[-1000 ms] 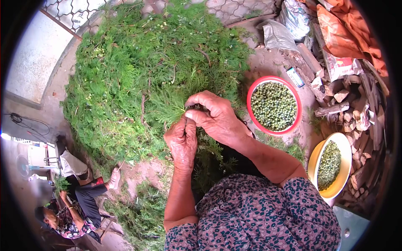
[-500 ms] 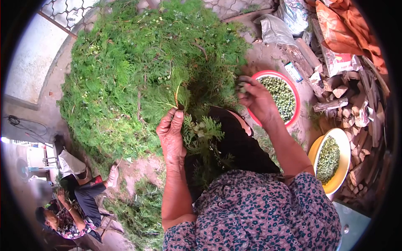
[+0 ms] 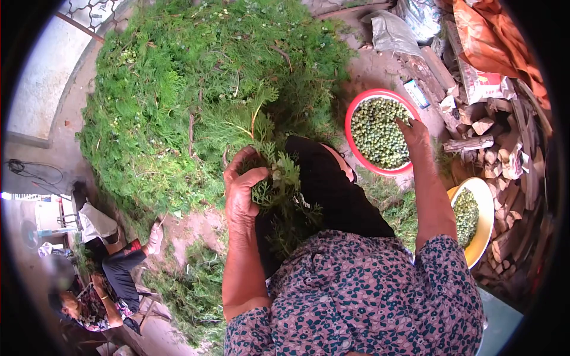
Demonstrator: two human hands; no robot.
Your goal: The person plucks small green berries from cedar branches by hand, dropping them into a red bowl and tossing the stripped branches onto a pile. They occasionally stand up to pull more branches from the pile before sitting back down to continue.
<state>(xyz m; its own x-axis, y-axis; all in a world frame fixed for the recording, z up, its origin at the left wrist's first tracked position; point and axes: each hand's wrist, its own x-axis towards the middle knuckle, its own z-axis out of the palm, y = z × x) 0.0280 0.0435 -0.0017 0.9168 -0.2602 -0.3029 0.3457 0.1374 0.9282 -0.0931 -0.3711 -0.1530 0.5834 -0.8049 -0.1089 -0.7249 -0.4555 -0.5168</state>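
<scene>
R fingers (image 3: 405,125) inside basin rim (image 3: 349,133), L hand (image 3: 240,193) w/ sprig (image 3: 276,173)

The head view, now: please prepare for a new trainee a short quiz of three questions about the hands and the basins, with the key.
1. True or false: the right hand is at the red-rimmed basin.
2. Which thing is in the grip of the left hand?
A) a piece of orange sheet
B) a leafy green sprig
C) a piece of wood
3. Fill in one colour: the other basin, beside the firewood, is ______ on its outside.

Key: 1. True; 2. B; 3. yellow
</scene>
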